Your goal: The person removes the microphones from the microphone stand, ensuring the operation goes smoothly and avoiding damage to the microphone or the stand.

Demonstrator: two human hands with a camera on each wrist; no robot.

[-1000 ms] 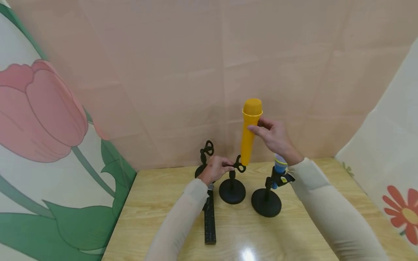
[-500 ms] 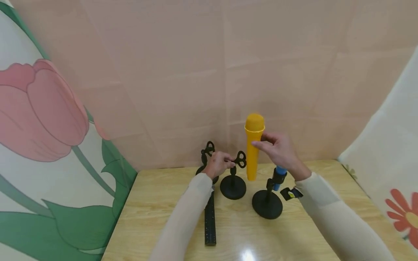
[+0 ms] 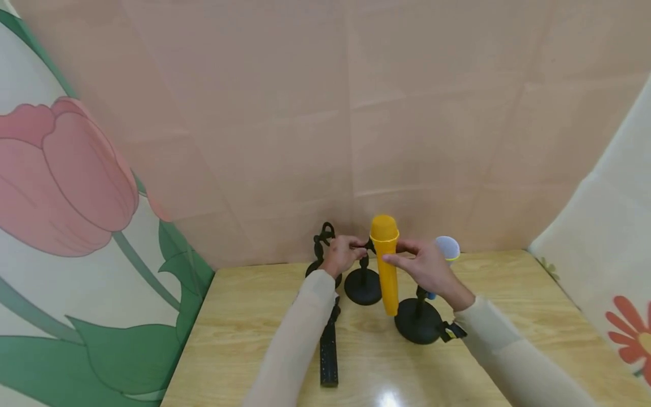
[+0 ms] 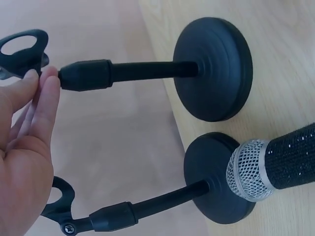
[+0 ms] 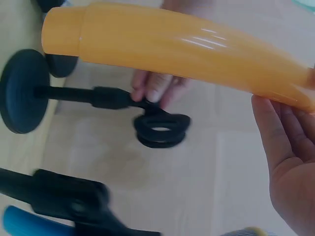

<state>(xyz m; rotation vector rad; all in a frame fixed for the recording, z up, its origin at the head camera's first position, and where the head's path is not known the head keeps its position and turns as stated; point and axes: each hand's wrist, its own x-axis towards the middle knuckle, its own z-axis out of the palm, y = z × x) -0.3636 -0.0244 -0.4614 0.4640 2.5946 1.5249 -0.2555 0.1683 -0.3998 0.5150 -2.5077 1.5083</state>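
Nearest, a black glittery handheld microphone with a silver mesh head (image 3: pixel 329 356) lies on the light wood-grain table (image 3: pixel 244 316); in the head view its mesh is hidden by the left sleeve, though the left wrist view shows it. Beyond, to the right, a black round-based stand (image 3: pixel 419 321) carries a blue microphone with a pale lavender head (image 3: pixel 447 247), its body mostly masked by the right hand (image 3: pixel 427 268). That hand pinches a smooth yellow tapered microphone (image 3: pixel 389 282) just below its collar, head up and slightly tilted, in the air above the table. It looks like hard glossy plastic: probably light and stiff, not very fragile, but apt to slide or swivel in so narrow a pinch. The tapered barrel below the collar seems the best hold, leaving the tail free. Its head runs out of the right wrist view. Just beside it, the left hand (image 3: pixel 343 257) pinches the neck of a black ring-shaped plastic clip (image 5: pixel 165 139) between thumb and fingertips, atop the middle black metal-looking stand (image 3: pixel 363 287). The yellow barrel covers much of this clip from above; whether they touch is unclear. Farthest, another slim black stand (image 3: pixel 318 249) is partly covered by the left hand.
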